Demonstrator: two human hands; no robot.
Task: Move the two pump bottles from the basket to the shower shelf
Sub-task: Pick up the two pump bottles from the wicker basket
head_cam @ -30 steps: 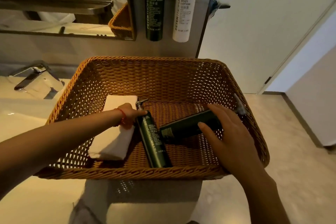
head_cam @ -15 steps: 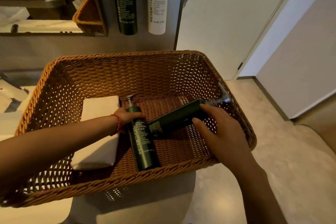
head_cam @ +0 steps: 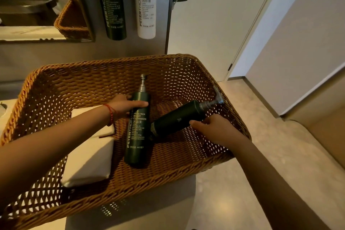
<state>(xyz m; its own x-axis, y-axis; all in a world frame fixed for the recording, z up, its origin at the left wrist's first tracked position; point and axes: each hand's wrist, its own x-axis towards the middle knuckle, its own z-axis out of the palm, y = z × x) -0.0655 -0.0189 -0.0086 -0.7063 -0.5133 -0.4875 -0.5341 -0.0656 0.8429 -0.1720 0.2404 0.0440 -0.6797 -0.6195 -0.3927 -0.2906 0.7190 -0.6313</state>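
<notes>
Hiding part of a towel (head_cam: 89, 158), left hand (head_cam: 125, 104) clasps cleanser bottle (head_cam: 137, 130), right hand (head_cam: 214, 129) seemingly grips unlabelled dark bottle (head_cam: 179, 117), both inside basket (head_cam: 104, 73).

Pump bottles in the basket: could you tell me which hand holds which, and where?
Left hand grips the body cleanser bottle near its shoulder; right hand grips the tilted bottle mid-body.

Both bare forearms reach in from the near edge. The left hand (head_cam: 125, 104) extends from the lower left, palm turned inward, thumb on top and fingers wrapped behind the upper body of what it holds, in a closed grip; a thin red string bracelet (head_cam: 110, 114) circles its wrist. The right hand (head_cam: 216, 129) comes from the lower right, knuckles up, thumb pointing left, fingers curled under in a closed grip.
</notes>
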